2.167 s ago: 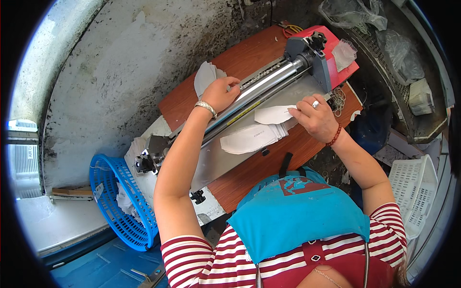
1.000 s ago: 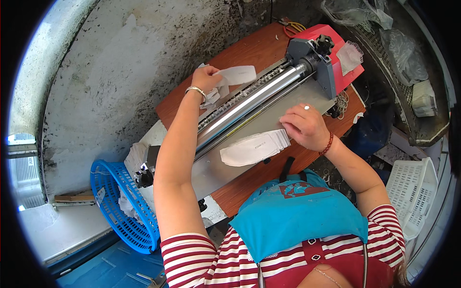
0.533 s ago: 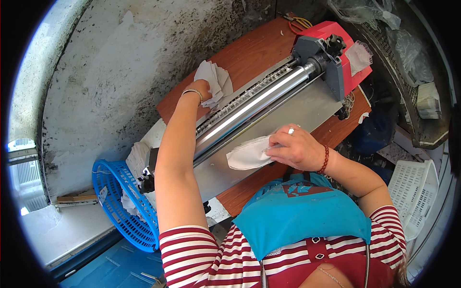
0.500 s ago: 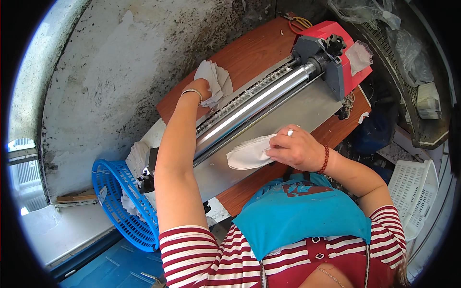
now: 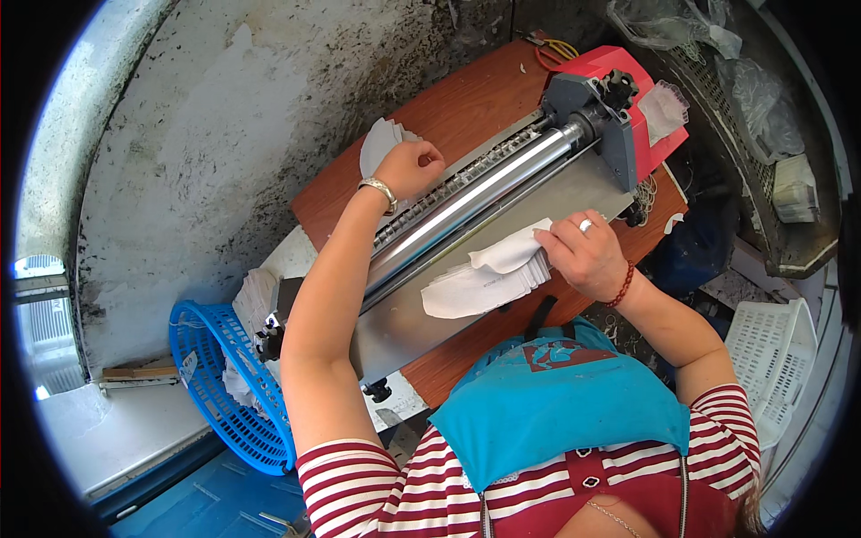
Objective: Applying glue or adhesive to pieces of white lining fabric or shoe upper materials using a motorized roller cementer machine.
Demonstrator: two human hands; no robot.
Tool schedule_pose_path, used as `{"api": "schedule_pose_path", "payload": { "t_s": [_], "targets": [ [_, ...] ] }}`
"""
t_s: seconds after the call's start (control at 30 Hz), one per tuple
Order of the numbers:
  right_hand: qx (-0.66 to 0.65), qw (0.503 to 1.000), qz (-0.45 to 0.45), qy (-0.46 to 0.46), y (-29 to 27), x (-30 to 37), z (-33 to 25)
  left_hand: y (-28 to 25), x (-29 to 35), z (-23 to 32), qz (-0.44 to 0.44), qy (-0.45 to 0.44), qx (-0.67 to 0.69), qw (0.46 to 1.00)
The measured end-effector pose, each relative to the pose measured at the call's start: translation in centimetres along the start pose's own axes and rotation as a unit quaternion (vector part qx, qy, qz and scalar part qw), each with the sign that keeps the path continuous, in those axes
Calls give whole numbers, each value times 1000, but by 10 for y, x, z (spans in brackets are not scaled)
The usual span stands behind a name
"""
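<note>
A stack of thin white cut pieces (image 5: 484, 289), rounded at one end, lies on the metal plate (image 5: 395, 336) on the near side of a roller machine. My right hand (image 5: 587, 258) pinches the edge of the top white piece (image 5: 513, 251), which curls up off the stack. Over the far side of the shiny roller (image 5: 475, 202) is my left hand (image 5: 411, 170), its fingers curled and no piece showing in them. Just behind it, more white pieces (image 5: 384, 143) lie fanned on the brown wooden tabletop (image 5: 466, 112).
The machine's red and grey end housing (image 5: 619, 103) stands at the far right. A blue basket (image 5: 202, 394) holding white pieces sits at lower left. At right are a white crate (image 5: 771, 359) and a rack with plastic bags (image 5: 762, 108). A stained wall (image 5: 215, 134) rises at left.
My left hand has moved right from the far pieces towards the roller. My right hand has shifted right and up, peeling up the edge of the top piece.
</note>
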State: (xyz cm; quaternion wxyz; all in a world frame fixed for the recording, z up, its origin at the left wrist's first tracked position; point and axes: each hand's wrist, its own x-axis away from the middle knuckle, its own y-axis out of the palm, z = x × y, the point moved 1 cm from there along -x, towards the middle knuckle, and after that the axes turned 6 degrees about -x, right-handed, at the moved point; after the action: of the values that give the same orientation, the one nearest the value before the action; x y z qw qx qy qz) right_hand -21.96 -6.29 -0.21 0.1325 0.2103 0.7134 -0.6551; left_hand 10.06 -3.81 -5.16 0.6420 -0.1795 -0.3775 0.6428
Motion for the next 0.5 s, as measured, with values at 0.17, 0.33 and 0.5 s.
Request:
{"api": "schedule_pose_path", "payload": {
  "t_s": [0.17,0.33,0.5],
  "targets": [
    [-19,999,-11,-45,6,0,0,1,9,21,-32,-1,-5,999],
    [19,1000,5,-10,4,4,13,3,14,22,-26,0,-28,999],
    [57,998,5,30,9,3,8,13,13,26,-32,6,-29,999]
  ]
}}
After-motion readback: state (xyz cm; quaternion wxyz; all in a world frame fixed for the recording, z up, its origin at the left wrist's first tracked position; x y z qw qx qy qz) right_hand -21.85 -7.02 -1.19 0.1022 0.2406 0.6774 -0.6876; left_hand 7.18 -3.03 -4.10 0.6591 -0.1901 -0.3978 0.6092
